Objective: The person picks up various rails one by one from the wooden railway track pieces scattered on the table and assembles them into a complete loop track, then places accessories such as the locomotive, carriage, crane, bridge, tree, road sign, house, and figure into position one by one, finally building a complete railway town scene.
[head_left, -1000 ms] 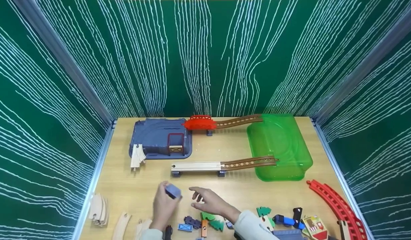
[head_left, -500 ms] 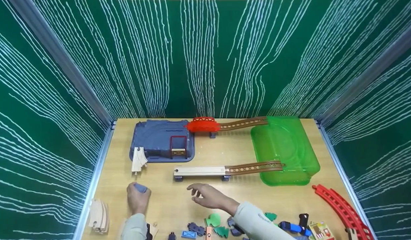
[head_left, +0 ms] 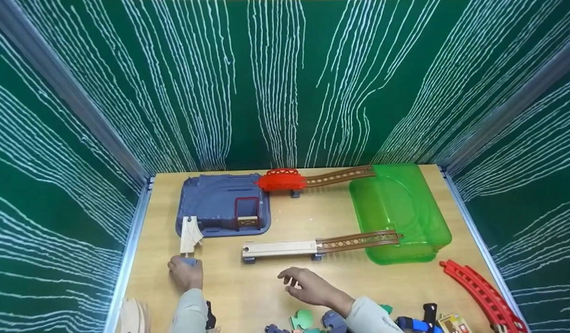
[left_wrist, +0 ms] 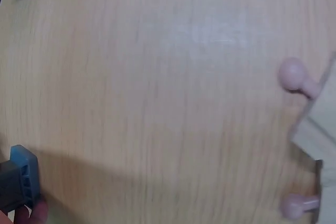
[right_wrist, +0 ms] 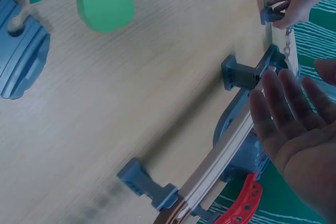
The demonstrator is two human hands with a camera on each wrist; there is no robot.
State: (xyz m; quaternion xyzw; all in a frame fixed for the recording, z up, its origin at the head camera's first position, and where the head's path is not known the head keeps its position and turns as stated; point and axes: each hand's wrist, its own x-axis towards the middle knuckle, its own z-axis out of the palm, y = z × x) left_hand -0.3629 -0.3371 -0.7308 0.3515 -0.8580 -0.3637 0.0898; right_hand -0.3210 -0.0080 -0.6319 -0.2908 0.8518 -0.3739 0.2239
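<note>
My left hand [head_left: 187, 275] grips a grey-blue track riser [head_left: 188, 261] at the near end of a wooden switch track [head_left: 190, 235]. That riser [left_wrist: 23, 174] shows at the lower left of the left wrist view, with fingertips at its edge. The switch track's round pegs [left_wrist: 292, 74] point toward it from the right. My right hand [head_left: 308, 286] hovers over the table with fingers relaxed and nothing in them. A straight wooden track [head_left: 280, 249] on two risers lies just beyond it. In the right wrist view the palm and fingers [right_wrist: 283, 103] overlap this track.
The switch track's far end lies on a grey-blue plastic base [head_left: 211, 196]. A red bridge [head_left: 281, 180] and brown tracks [head_left: 340, 175] run toward a green bin [head_left: 400, 212]. Red curved tracks [head_left: 479, 291], stacked wooden tracks [head_left: 133, 317] and toy pieces [head_left: 302, 319] lie nearer.
My left hand has carried the riser left, then forward to the near end of the switch track. My right hand stays hovering near the middle. The head view has shifted slightly.
</note>
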